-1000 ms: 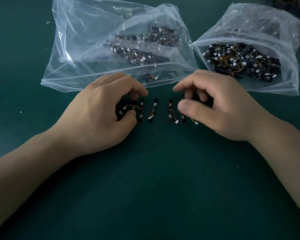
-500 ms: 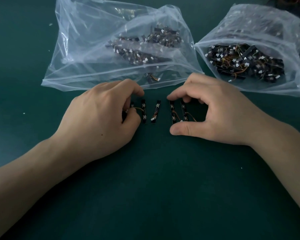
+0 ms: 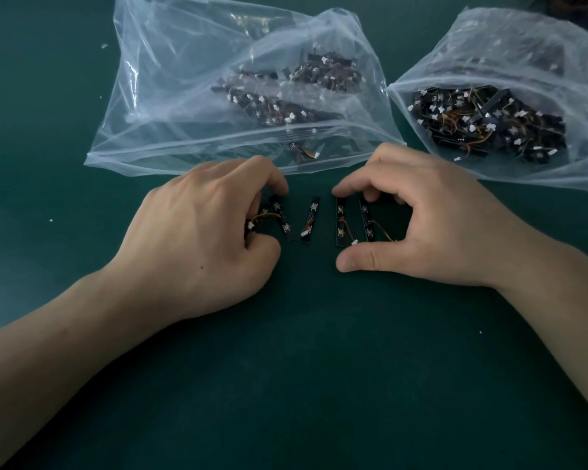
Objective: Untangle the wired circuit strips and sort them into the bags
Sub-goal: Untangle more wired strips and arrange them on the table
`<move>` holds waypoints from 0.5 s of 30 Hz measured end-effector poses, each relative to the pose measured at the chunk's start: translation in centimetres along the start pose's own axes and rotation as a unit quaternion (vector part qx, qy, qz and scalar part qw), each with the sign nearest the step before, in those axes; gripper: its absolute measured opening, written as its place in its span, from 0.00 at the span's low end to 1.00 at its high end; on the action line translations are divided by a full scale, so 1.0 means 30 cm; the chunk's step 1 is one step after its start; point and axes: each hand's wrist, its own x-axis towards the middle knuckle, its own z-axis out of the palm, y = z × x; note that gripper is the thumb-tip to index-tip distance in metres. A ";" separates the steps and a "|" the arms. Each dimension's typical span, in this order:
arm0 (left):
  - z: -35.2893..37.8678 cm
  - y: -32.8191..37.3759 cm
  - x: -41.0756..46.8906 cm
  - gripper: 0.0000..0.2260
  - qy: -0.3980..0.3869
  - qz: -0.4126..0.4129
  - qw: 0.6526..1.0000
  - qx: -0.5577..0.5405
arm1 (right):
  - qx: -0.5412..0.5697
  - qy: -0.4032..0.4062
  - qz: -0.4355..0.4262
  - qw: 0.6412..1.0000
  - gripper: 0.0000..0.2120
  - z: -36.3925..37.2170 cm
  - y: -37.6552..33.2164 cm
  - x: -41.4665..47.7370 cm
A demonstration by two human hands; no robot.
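circuit strips in row | left hand curled, gripping leftmost ones | right hand pinching right pair

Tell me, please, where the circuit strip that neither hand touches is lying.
In the head view, the loose strip lies mid-table between the left hand and the right hand, just nearer the camera than the left bag.

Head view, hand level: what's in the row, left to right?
left hand → crossed strips in its grip → tilted strip → straight strip → strip with looping wire → right hand, forefinger and thumb bracketing those last two.
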 end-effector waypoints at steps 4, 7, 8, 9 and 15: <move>0.006 0.002 0.001 0.21 0.007 -0.006 1.000 0.001 | -0.002 -0.003 0.002 1.000 0.36 0.000 0.000 0.000; 0.001 -0.004 0.002 0.24 0.001 -0.007 1.000 -0.015 | 0.008 -0.004 0.004 1.000 0.38 -0.003 0.001 -0.001; 0.000 -0.006 0.002 0.25 -0.005 -0.007 1.000 -0.023 | 0.015 -0.003 0.006 1.000 0.39 -0.005 0.001 -0.001; -0.001 -0.008 0.002 0.26 -0.009 -0.008 1.000 -0.028 | 0.021 -0.002 0.008 1.000 0.39 -0.007 0.001 -0.002; 0.007 -0.011 0.004 0.25 -0.003 -0.010 1.000 -0.020 | 0.028 -0.001 0.008 1.000 0.38 -0.008 -0.001 -0.001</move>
